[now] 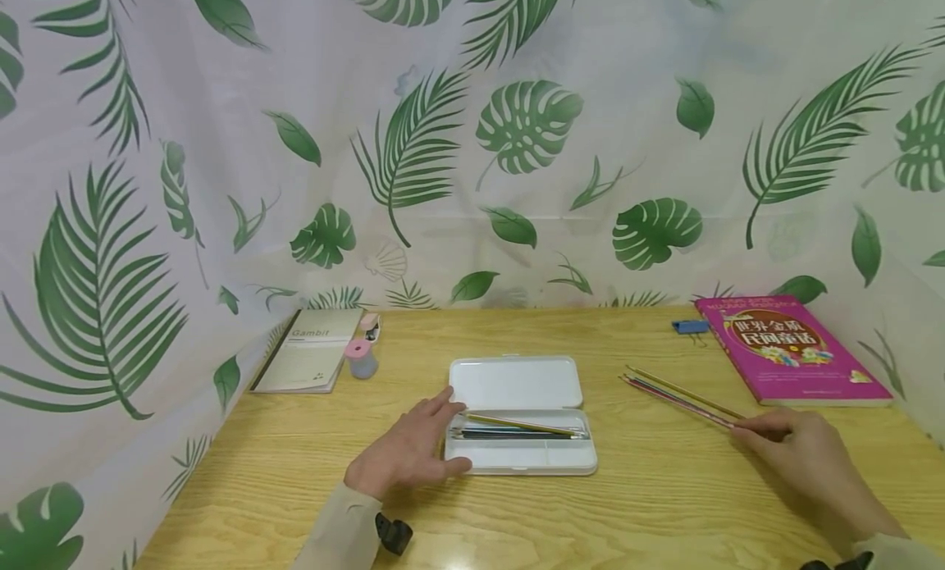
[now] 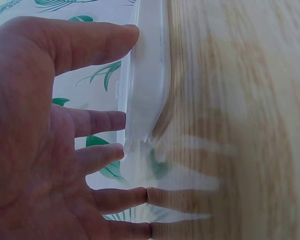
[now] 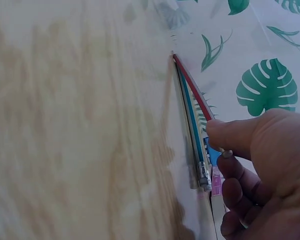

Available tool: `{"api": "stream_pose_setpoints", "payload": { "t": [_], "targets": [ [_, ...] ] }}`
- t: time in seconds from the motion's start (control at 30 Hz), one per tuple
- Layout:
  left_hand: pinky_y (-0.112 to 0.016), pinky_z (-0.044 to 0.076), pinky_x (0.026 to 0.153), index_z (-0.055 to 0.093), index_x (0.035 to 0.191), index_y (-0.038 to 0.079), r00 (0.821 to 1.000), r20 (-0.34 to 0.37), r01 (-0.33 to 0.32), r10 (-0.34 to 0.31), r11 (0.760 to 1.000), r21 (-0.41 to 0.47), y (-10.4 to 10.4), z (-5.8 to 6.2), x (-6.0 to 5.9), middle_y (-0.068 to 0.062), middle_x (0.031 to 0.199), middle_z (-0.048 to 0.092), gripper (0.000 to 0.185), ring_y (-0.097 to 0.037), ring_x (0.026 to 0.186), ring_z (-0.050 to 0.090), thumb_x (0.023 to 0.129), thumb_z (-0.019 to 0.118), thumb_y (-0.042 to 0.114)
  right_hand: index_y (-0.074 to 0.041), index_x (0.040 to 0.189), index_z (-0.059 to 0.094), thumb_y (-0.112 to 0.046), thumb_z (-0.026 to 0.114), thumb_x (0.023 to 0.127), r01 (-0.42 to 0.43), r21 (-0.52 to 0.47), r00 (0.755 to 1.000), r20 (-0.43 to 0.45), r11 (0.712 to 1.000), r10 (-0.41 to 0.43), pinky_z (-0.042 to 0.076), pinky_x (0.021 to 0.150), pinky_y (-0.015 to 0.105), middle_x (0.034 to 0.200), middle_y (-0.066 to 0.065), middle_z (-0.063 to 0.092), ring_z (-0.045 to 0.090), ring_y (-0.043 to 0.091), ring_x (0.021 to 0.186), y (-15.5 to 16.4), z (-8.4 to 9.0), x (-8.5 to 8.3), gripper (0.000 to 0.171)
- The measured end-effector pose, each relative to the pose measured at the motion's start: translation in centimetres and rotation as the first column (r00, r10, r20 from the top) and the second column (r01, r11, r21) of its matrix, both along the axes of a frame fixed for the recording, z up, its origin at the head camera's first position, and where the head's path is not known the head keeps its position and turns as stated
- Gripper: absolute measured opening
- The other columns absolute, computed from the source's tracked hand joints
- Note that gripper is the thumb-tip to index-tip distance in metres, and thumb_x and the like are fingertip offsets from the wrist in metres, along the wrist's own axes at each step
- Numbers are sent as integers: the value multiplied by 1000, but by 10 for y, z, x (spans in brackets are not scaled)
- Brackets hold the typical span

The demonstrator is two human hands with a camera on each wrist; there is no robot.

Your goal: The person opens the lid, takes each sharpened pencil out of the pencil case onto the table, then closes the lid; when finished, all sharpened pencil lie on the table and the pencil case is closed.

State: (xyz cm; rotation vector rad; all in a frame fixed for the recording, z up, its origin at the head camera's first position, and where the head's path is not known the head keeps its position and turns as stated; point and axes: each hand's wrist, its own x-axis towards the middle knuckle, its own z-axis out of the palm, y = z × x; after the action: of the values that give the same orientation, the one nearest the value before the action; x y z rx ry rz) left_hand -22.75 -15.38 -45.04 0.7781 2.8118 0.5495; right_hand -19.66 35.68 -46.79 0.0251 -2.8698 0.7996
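A white pencil case (image 1: 520, 459) lies with its lid (image 1: 515, 383) folded back, and several pencils (image 1: 517, 430) rest inside it. My left hand (image 1: 413, 451) is at the case's left end, its thumb and fingers extended along the side. In the left wrist view, those fingers (image 2: 107, 120) reach the case's wall (image 2: 147, 75). On the right, my right hand (image 1: 801, 455) pinches a red pencil (image 3: 192, 87) near its end between thumb and index finger. A teal pencil (image 3: 191, 117) lies beside it, and a yellow pencil (image 1: 682, 389) slants alongside in the head view.
A magenta book (image 1: 805, 381) lies at the back right, beside a blue binder clip (image 1: 690, 327). At the back left are a notebook (image 1: 306, 353), a pink-topped sharpener (image 1: 360, 359) and a small pink-and-white item (image 1: 371, 326). A leaf-patterned curtain (image 1: 517, 250) stands behind the wooden table (image 1: 627, 504).
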Motion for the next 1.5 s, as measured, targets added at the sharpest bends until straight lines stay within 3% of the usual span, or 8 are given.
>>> {"api": "stream_pose_setpoints", "payload": {
  "t": [0.1, 0.33, 0.77, 1.0, 1.17, 1.5],
  "targets": [
    [-53, 34, 113, 39, 151, 10, 1000, 3, 1, -1, 1000, 2, 0, 0, 0, -13, 164, 21, 78, -37, 145, 29, 90, 69, 47, -10, 99, 80, -40, 74, 90, -20, 31, 1000, 22, 999, 19, 47, 65, 31, 98, 8, 71, 59, 18, 83, 2, 1, -1, 32],
    [-54, 33, 112, 39, 152, 11, 1000, 14, 7, -7, 1000, -3, 0, 0, -1, -13, 164, 20, 77, -38, 145, 29, 91, 68, 48, -7, 98, 79, -33, 76, 89, -59, 54, 997, 46, 997, 56, 52, 77, 56, 99, 13, 71, 64, 38, 93, 2, 0, -1, 27],
    [-55, 34, 112, 39, 151, 11, 1000, 7, -1, 1, 1000, 1, -1, -1, -1, -13, 163, 21, 78, -39, 144, 30, 90, 69, 48, -7, 94, 79, -27, 79, 85, -80, 97, 997, 1, 992, 80, 51, 77, 57, 93, 9, 71, 65, 38, 90, 1, -3, -3, 22],
    [-55, 34, 112, 39, 152, 11, 1000, 6, -1, 1, 1000, -3, -1, 0, -1, -13, 164, 21, 78, -40, 144, 29, 90, 69, 48, -9, 96, 78, -36, 80, 84, -62, 77, 998, -3, 995, 63, 45, 63, 33, 83, -2, 66, 55, 15, 74, -4, 7, -2, 29],
    [-54, 34, 112, 39, 151, 10, 1000, 2, 7, -7, 1000, 1, 0, 1, -1, -14, 163, 21, 78, -39, 144, 30, 90, 69, 47, -13, 92, 78, -35, 81, 84, -100, 89, 994, -44, 991, 104, 45, 62, 29, 80, -6, 66, 54, 9, 71, -13, 15, -5, 24],
    [-55, 33, 112, 40, 151, 10, 1000, 12, -6, 6, 1000, 9, 0, 1, 0, -14, 163, 21, 78, -38, 145, 30, 89, 70, 47, -9, 93, 78, -24, 81, 84, -225, -7, 969, -107, 974, 223, 45, 56, 24, 79, -6, 64, 49, 4, 66, -54, 21, -11, 18]
  ]
}}
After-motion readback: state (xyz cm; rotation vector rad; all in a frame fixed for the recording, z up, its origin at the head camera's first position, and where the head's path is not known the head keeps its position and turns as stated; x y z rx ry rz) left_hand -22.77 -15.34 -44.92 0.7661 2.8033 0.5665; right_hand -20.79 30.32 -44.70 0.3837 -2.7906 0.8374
